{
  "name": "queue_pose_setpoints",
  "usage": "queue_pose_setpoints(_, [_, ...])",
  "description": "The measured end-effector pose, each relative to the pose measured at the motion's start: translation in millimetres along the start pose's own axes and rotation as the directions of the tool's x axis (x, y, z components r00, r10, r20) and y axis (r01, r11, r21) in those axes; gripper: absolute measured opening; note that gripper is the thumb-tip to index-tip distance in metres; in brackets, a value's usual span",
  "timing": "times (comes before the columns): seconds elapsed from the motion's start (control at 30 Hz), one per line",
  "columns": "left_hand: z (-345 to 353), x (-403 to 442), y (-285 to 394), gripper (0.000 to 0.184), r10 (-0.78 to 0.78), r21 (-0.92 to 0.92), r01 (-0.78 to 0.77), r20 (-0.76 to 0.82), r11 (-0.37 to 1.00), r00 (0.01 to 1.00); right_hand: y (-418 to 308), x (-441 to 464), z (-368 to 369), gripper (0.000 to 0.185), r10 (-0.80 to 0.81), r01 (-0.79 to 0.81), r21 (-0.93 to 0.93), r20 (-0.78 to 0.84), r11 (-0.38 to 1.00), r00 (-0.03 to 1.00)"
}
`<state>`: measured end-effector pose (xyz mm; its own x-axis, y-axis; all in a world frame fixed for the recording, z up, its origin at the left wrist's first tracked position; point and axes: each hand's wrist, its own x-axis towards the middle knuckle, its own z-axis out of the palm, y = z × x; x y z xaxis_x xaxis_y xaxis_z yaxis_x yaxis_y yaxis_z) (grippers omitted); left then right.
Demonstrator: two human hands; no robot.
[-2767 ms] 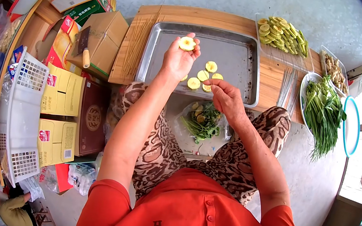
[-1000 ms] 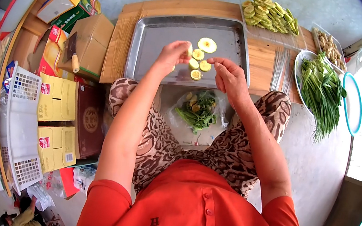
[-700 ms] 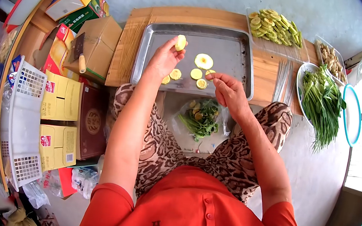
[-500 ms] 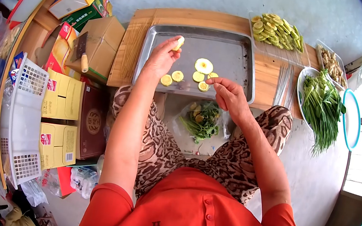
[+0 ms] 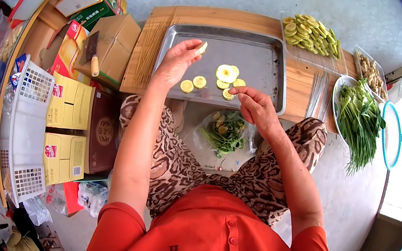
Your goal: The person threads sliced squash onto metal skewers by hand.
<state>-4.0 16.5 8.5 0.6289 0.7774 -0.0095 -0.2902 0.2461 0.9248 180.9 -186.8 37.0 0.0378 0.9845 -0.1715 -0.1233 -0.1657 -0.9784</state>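
My left hand (image 5: 176, 63) is over the left part of a metal tray (image 5: 208, 34), with thumb and fingers pinching a pale zucchini slice (image 5: 202, 47) tilted on edge. Low over the tray's front right, my right hand (image 5: 256, 108) has its fingers curled and the index finger pointing left. That fingertip is at the edge of a small round slice (image 5: 227, 96); whether it touches, or whether the fingers hold something thin, I cannot make out. A larger pale slice (image 5: 226, 72) partly covers its neighbours. Two more slices, including one at the left (image 5: 187, 86), lie near the front rim.
Bamboo skewers (image 5: 150, 51) lie left of the tray, metal skewers (image 5: 318, 93) right. A clear container (image 5: 317, 65) holds many slices. Leafy greens (image 5: 359, 114) fill a bowl at the right. A bag of trimmings (image 5: 225, 134) sits between the knees. A cleaver (image 5: 93, 54) is by the boxes.
Another slice now shows behind the large one in the tray. My left hand has turned slightly and its slice appears more edge-on. My right hand has barely moved.
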Motion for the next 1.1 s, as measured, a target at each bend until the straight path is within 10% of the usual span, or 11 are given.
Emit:
queue_pose_setpoints(0.57, [4,2,-7,0.028,0.031,-0.427,-0.032,-0.009,0.904,0.999,-1,0,6,0.025,0.007,-0.007,-0.006,0.019,1.000,1.000])
queue_pose_setpoints(1.1, [20,7,-11,0.032,0.106,-0.444,-0.073,0.051,0.893,0.993,1,-1,4,0.025,-0.022,0.022,0.049,-0.001,0.999,1.000])
